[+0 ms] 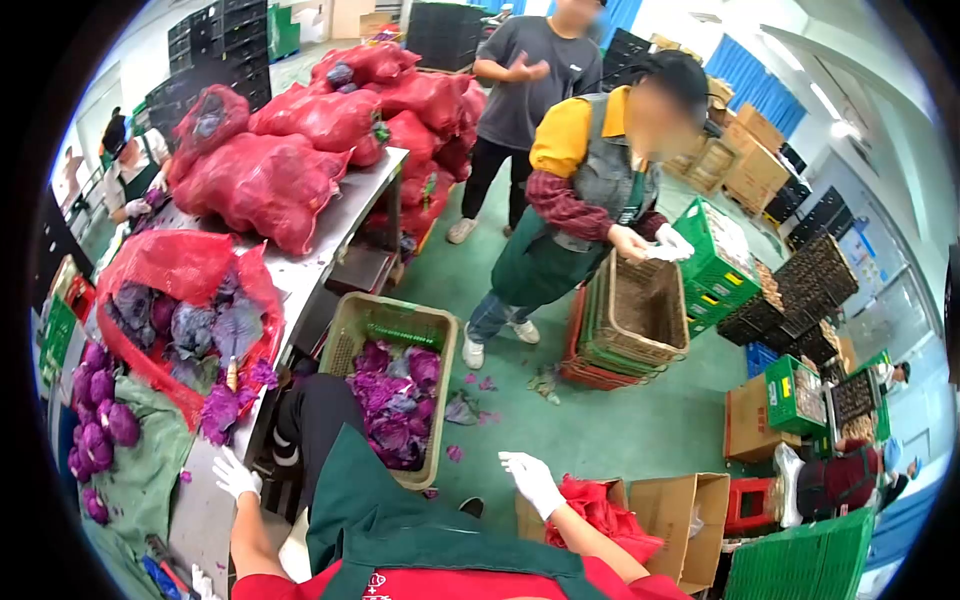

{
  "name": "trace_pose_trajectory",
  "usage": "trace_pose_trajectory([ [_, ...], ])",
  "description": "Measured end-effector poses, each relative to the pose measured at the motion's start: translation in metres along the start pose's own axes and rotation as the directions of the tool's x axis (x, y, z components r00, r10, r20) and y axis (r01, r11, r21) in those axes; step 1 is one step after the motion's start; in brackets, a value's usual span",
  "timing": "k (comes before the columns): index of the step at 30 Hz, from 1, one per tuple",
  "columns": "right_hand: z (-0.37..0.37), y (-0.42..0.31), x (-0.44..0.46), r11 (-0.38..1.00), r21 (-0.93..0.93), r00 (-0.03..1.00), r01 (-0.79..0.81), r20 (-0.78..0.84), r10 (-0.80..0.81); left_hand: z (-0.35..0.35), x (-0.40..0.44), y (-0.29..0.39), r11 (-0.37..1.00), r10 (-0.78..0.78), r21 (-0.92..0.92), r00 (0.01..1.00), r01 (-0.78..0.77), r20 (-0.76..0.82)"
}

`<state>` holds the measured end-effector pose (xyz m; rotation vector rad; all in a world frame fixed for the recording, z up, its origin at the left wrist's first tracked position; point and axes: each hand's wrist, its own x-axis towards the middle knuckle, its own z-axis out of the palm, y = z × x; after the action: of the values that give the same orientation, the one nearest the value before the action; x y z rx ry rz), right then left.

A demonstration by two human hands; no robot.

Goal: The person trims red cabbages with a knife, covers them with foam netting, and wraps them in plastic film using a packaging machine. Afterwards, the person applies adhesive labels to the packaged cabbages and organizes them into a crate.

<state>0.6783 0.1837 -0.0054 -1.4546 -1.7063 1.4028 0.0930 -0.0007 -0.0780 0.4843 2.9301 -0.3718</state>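
My left hand [237,474], in a white glove, is at the edge of the metal table [205,520] with its fingers spread and nothing in them. Just beyond it lie torn purple cabbage leaves [221,412] and a tan handle, perhaps a knife's [232,374]. Behind these, an open red mesh bag [150,262] holds several red cabbages [193,326]. My right hand [533,484], also gloved, is held out over the floor, fingers extended and empty. It is nearest to red mesh material [600,515] in a cardboard box. A green-tan crate [440,400] of purple leaves stands by my knee.
Trimmed cabbages [92,435] lie on a green cloth at the left. Full red sacks [265,180] are piled on the table's far end. A person in an apron [550,240] stands by stacked crates [640,330]. Leaf scraps [462,408] litter the floor.
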Motion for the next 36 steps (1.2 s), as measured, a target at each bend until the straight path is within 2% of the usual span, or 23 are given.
trace_pose_trajectory([
  [3, -0.003, 0.009, 0.007, 1.0, 0.021, 1.0, 0.013, -0.014, -0.013, -0.009, -0.004, 0.003, 1.0, -0.011, -0.012, 0.999, 0.012, 0.039],
  [5, -0.014, 0.005, 0.021, 0.9, -0.397, 0.983, 0.181, 0.065, -0.169, -0.021, -0.01, 0.005, 1.0, -0.006, -0.009, 0.998, 0.007, 0.063],
  [6, -0.019, -0.006, 0.031, 0.881, -0.433, 0.981, 0.193, 0.076, -0.177, -0.007, 0.001, 0.002, 1.0, -0.01, -0.011, 0.998, 0.01, 0.067],
  [8, -0.018, -0.039, 0.057, 0.909, -0.334, 0.967, 0.251, 0.121, -0.222, -0.011, -0.001, 0.004, 1.0, -0.01, -0.001, 0.997, 0.01, 0.073],
  [9, -0.012, -0.068, 0.06, 0.833, -0.393, 0.92, 0.389, 0.114, -0.375, -0.015, -0.002, 0.005, 1.0, -0.021, 0.003, 0.996, 0.021, 0.085],
  [10, -0.003, -0.082, 0.067, 0.711, -0.45, 0.835, 0.54, 0.179, -0.521, -0.019, -0.006, 0.007, 1.0, -0.023, 0.017, 0.997, 0.022, 0.072],
  [11, 0.013, -0.087, 0.074, 0.709, -0.445, 0.835, 0.547, 0.227, -0.502, -0.015, -0.005, 0.007, 1.0, -0.019, 0.02, 0.998, 0.018, 0.065],
  [13, 0.045, -0.075, 0.087, 0.612, -0.472, 0.771, 0.634, 0.336, -0.54, -0.009, 0.001, 0.002, 1.0, -0.006, 0.019, 0.999, 0.005, 0.044],
  [15, 0.064, -0.051, 0.083, 0.589, -0.709, 0.912, 0.389, 0.385, -0.14, -0.011, -0.002, 0.003, 0.999, 0.003, 0.041, 0.999, -0.005, 0.034],
  [16, 0.075, 0.006, 0.089, 0.583, -0.707, 0.903, 0.401, 0.412, -0.122, -0.013, -0.004, 0.004, 0.999, 0.0, 0.053, 0.999, -0.002, 0.034],
  [18, 0.063, 0.054, 0.054, 0.781, -0.561, 0.912, 0.275, 0.409, -0.027, -0.02, -0.01, 0.006, 0.996, 0.002, 0.086, 0.999, -0.005, 0.037],
  [20, 0.047, 0.088, 0.006, 0.868, -0.478, 0.933, -0.137, 0.232, 0.275, -0.026, -0.014, 0.007, 0.996, -0.004, 0.086, 0.999, 0.001, 0.036],
  [21, 0.033, 0.101, -0.017, 0.806, -0.578, 0.88, -0.128, 0.309, 0.361, -0.033, -0.016, 0.01, 0.995, -0.015, 0.098, 0.999, 0.01, 0.048],
  [23, -0.001, 0.118, -0.084, 0.897, -0.421, 0.962, -0.131, 0.165, 0.218, -0.021, 0.0, 0.008, 0.989, -0.048, 0.145, 0.996, 0.038, 0.071],
  [25, -0.032, 0.11, -0.137, 0.914, -0.35, 0.974, -0.203, 0.028, 0.227, -0.019, 0.012, 0.011, 0.973, -0.112, 0.216, 0.986, 0.082, 0.128],
  [27, -0.054, 0.122, -0.172, 0.88, -0.34, 0.939, -0.332, -0.028, 0.343, -0.002, 0.037, 0.01, 0.944, -0.177, 0.307, 0.972, 0.122, 0.157],
  [29, -0.072, 0.129, -0.186, 0.837, -0.371, 0.912, -0.402, -0.086, 0.4, 0.018, 0.042, 0.013, 0.94, -0.247, 0.23, 0.967, 0.254, -0.056],
  [30, -0.08, 0.128, -0.187, 0.841, -0.39, 0.926, -0.375, -0.11, 0.362, 0.038, 0.039, 0.008, 0.928, -0.285, 0.194, 0.942, 0.318, -0.179],
  [31, -0.087, 0.128, -0.181, 0.835, -0.414, 0.931, -0.363, -0.12, 0.345, 0.015, -0.021, 0.051, 0.898, -0.321, 0.188, 0.885, 0.397, -0.337],
  [33, -0.105, 0.103, -0.151, 0.854, -0.445, 0.963, -0.27, -0.125, 0.239, -0.013, -0.091, 0.105, 0.906, -0.422, -0.123, 0.887, 0.405, -0.189],
  [36, -0.124, 0.092, -0.082, 0.867, -0.453, 0.975, -0.209, -0.167, 0.148, 0.006, -0.183, 0.184, 0.959, -0.123, -0.272, 0.981, 0.078, -0.15],
])
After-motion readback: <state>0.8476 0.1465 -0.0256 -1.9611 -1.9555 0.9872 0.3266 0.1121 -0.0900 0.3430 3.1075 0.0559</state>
